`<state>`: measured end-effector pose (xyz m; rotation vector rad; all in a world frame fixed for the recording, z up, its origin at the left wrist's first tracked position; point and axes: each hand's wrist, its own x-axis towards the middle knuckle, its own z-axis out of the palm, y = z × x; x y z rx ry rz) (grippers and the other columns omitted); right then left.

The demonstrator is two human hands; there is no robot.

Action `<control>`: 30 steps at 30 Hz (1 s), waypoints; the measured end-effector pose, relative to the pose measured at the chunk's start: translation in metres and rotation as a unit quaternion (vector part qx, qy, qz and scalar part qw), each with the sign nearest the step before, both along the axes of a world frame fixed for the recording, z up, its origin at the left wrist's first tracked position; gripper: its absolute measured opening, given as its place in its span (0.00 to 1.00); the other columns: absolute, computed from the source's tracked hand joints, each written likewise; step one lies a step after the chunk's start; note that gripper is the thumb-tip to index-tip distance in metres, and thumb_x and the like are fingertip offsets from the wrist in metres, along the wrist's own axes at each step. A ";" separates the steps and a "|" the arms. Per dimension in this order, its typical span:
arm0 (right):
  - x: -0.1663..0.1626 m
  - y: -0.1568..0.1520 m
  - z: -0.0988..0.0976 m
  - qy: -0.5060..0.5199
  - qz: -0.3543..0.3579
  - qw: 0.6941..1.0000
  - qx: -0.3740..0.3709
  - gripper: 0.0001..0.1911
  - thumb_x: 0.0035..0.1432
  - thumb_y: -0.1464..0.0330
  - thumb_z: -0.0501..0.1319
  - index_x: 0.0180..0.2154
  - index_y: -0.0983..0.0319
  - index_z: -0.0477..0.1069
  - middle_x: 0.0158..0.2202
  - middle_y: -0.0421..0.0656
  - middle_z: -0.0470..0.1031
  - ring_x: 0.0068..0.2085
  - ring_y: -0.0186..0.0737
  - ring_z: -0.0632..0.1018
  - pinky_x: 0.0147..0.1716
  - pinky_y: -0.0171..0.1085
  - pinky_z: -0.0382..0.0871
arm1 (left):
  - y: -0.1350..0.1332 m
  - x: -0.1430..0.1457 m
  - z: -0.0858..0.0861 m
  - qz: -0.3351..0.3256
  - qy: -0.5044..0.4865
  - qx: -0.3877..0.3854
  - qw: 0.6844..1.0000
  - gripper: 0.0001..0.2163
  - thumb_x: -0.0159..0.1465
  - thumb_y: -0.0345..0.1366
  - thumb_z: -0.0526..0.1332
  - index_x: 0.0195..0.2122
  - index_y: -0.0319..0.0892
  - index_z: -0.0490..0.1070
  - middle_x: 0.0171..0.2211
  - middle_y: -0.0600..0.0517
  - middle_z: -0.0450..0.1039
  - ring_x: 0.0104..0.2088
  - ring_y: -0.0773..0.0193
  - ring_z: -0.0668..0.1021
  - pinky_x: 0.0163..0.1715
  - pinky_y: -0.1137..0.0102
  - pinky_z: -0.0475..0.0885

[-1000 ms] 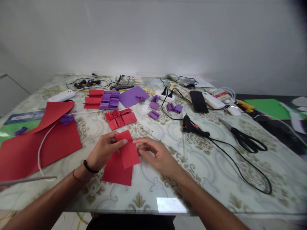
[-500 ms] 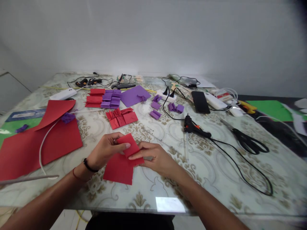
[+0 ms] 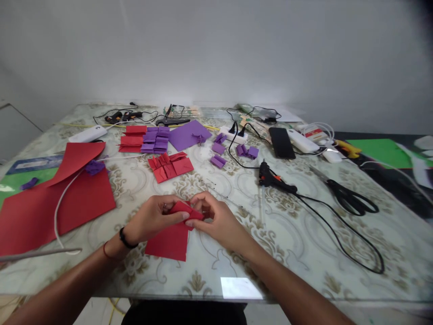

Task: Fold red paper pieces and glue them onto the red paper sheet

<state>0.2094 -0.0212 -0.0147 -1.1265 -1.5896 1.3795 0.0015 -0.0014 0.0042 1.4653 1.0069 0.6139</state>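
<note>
Red paper piece (image 3: 184,210) is sitting lower-centre of frame, pinched btwn both hands. Left hand (image 3: 150,219) is gripping its left edge w/ thumb + fingers; right hand (image 3: 216,219) is pinching the right end. Red sheet (image 3: 167,243) is lying flat just below, on table (image 3: 270,253).

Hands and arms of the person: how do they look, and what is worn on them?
The left hand and the right hand are ungloved, and both forearms are uncovered, with no sleeves in view. The left wrist wears a black band and, just behind it, a thin red thread. A small ring seems to sit on one left finger. The right wrist wears nothing.
</note>
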 end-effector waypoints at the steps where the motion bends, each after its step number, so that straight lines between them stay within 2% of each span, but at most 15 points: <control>1: -0.001 0.000 0.001 -0.010 -0.001 1.000 -0.002 0.16 0.55 0.70 0.71 0.44 0.58 0.69 0.30 0.34 0.71 0.32 0.34 0.73 0.34 0.34 0.70 | 0.000 0.000 -0.001 -0.007 0.001 -0.008 1.000 0.11 0.62 0.41 0.68 0.40 0.38 0.82 0.34 0.48 0.82 0.34 0.60 0.81 0.34 0.70 0.72; 4: -0.002 0.000 0.003 -0.031 -0.001 1.000 -0.001 0.13 0.54 0.70 0.71 0.41 0.58 0.72 0.29 0.34 0.71 0.31 0.34 0.72 0.31 0.32 0.68 | 0.000 0.002 -0.002 -0.014 0.014 -0.016 1.000 0.10 0.62 0.41 0.68 0.38 0.39 0.83 0.33 0.48 0.83 0.34 0.59 0.81 0.34 0.70 0.73; 6: -0.002 0.000 0.003 -0.035 -0.007 0.999 0.009 0.11 0.54 0.69 0.72 0.38 0.59 0.73 0.30 0.35 0.72 0.31 0.34 0.73 0.31 0.32 0.69 | 0.000 0.002 -0.003 0.004 0.009 -0.008 1.000 0.10 0.62 0.41 0.68 0.37 0.40 0.83 0.34 0.48 0.84 0.33 0.59 0.81 0.33 0.70 0.73; 9: 0.000 0.001 0.002 -0.044 -0.023 0.998 0.031 0.07 0.61 0.64 0.67 0.36 0.60 0.75 0.29 0.37 0.75 0.30 0.35 0.74 0.30 0.33 0.68 | 0.000 0.001 -0.003 0.040 -0.007 0.004 0.999 0.10 0.62 0.42 0.68 0.35 0.39 0.82 0.31 0.48 0.82 0.31 0.62 0.79 0.31 0.72 0.71; 11: 0.001 0.001 0.001 -0.053 -0.029 0.997 0.050 0.09 0.65 0.63 0.64 0.35 0.61 0.77 0.28 0.39 0.76 0.29 0.35 0.74 0.28 0.33 0.66 | 0.001 0.000 -0.004 0.047 0.005 0.015 0.999 0.11 0.61 0.42 0.68 0.34 0.38 0.81 0.28 0.50 0.79 0.28 0.64 0.77 0.29 0.73 0.69; 17: 0.001 0.000 0.002 -0.081 -0.027 0.994 0.069 0.10 0.62 0.65 0.66 0.28 0.62 0.76 0.26 0.38 0.76 0.27 0.34 0.73 0.27 0.32 0.64 | -0.002 0.001 -0.005 -0.037 0.074 0.032 0.996 0.12 0.65 0.42 0.64 0.31 0.38 0.78 0.24 0.54 0.71 0.25 0.69 0.69 0.25 0.74 0.60; 21: 0.002 0.000 0.004 -0.062 -0.029 0.995 0.072 0.09 0.63 0.66 0.65 0.31 0.61 0.78 0.29 0.39 0.79 0.30 0.35 0.76 0.30 0.32 0.67 | -0.003 0.003 -0.003 -0.034 0.087 0.055 0.994 0.11 0.66 0.40 0.63 0.31 0.39 0.78 0.22 0.56 0.67 0.24 0.69 0.66 0.24 0.74 0.58; 23: 0.002 -0.001 0.005 -0.075 -0.025 0.993 0.091 0.10 0.63 0.66 0.65 0.29 0.61 0.78 0.28 0.40 0.80 0.30 0.36 0.77 0.31 0.33 0.67 | -0.003 0.003 -0.003 -0.044 0.097 0.063 0.992 0.13 0.66 0.41 0.62 0.28 0.39 0.75 0.21 0.57 0.63 0.22 0.70 0.63 0.22 0.74 0.55; 26: 0.002 0.000 0.007 -0.099 -0.022 0.990 0.103 0.09 0.62 0.68 0.66 0.29 0.61 0.79 0.27 0.40 0.80 0.30 0.37 0.77 0.32 0.34 0.67 | -0.003 0.004 -0.003 -0.072 0.131 0.093 0.984 0.19 0.67 0.42 0.61 0.20 0.40 0.65 0.18 0.59 0.54 0.21 0.70 0.57 0.21 0.72 0.50; 30: 0.005 0.003 0.005 -0.079 -0.027 0.995 0.048 0.07 0.63 0.65 0.65 0.35 0.60 0.81 0.30 0.40 0.82 0.31 0.38 0.79 0.30 0.34 0.68 | -0.002 0.003 -0.002 -0.041 0.163 0.134 0.977 0.21 0.68 0.44 0.58 0.19 0.41 0.58 0.19 0.58 0.50 0.22 0.69 0.56 0.21 0.70 0.50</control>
